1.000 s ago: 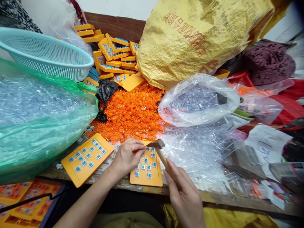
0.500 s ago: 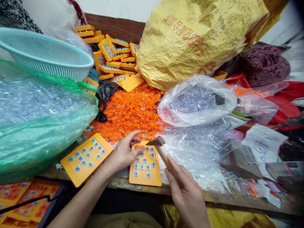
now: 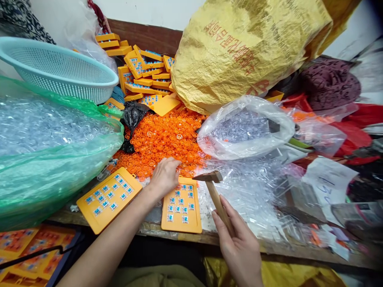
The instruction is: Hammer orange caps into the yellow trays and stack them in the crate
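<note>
While the right hand (image 3: pixel 239 243) is clamped on a wooden-handled metal hammer (image 3: pixel 216 196), the left hand (image 3: pixel 165 175) reaches to glossy, round orange plastic pieces (image 3: pixel 161 135); whether its grip holds 1, I cannot tell. Such small pieces likely need a fine pinch. Between the hands, a flat rectangular orange case (image 3: pixel 179 227) lies on the table (image 3: pixel 209 238).

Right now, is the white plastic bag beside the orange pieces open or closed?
Open. The white bag's mouth is spread wide, with clear plastic pieces visible inside.
</note>
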Action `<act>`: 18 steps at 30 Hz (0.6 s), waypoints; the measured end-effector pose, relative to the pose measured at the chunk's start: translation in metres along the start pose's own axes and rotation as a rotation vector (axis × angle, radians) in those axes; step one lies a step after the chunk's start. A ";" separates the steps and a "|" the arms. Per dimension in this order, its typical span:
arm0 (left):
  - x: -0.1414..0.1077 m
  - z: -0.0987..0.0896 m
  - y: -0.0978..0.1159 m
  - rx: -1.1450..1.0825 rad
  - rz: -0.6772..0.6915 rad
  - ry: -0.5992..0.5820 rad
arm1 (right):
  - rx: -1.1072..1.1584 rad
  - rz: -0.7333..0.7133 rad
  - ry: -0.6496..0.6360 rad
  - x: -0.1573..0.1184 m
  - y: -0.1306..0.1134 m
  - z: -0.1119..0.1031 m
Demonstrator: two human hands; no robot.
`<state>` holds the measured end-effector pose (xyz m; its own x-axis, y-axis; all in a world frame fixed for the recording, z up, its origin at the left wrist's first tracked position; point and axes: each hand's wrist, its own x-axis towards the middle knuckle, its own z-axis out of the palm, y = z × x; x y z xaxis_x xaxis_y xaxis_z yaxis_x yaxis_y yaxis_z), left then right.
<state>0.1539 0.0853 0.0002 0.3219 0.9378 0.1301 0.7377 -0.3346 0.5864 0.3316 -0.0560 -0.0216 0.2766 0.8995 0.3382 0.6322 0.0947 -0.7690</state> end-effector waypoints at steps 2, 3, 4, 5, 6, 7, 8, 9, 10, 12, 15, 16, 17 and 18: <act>-0.008 -0.004 0.001 -0.043 0.038 -0.012 | -0.016 -0.004 0.007 -0.002 0.002 -0.002; -0.013 -0.005 0.002 -0.078 0.071 -0.022 | -0.027 -0.012 0.008 -0.003 0.003 -0.003; -0.017 -0.007 0.003 -0.116 0.113 -0.033 | -0.038 -0.023 0.008 -0.003 0.003 -0.004; -0.021 -0.007 0.005 -0.149 0.158 -0.047 | -0.047 -0.036 0.009 -0.003 0.002 -0.004; -0.025 -0.008 0.006 -0.172 0.199 -0.059 | -0.054 -0.049 0.011 -0.003 0.001 -0.005; -0.028 -0.007 0.007 -0.181 0.227 -0.072 | -0.060 -0.059 0.010 -0.003 0.000 -0.005; -0.031 -0.007 0.009 -0.176 0.240 -0.079 | -0.065 -0.062 0.011 -0.002 0.000 -0.005; -0.032 -0.006 0.010 -0.169 0.242 -0.083 | -0.067 -0.060 0.012 -0.002 -0.001 -0.005; -0.034 -0.004 0.011 -0.168 0.235 -0.079 | -0.068 -0.055 0.015 -0.002 -0.002 -0.004; -0.035 0.001 0.012 -0.200 0.208 -0.040 | -0.068 -0.043 0.019 -0.002 -0.002 -0.004; -0.036 0.011 0.010 -0.273 0.189 0.070 | -0.059 -0.046 0.023 -0.003 -0.001 -0.004; -0.037 0.014 0.010 -0.288 0.194 0.109 | -0.055 -0.049 0.021 -0.003 -0.001 -0.004; -0.038 0.016 0.009 -0.296 0.200 0.145 | -0.053 -0.051 0.018 -0.004 0.000 -0.003; -0.038 0.019 0.009 -0.295 0.203 0.179 | -0.053 -0.051 0.014 -0.004 0.000 -0.003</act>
<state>0.1591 0.0447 -0.0146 0.3160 0.8656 0.3885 0.4594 -0.4979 0.7355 0.3329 -0.0612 -0.0212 0.2525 0.8881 0.3842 0.6832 0.1175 -0.7207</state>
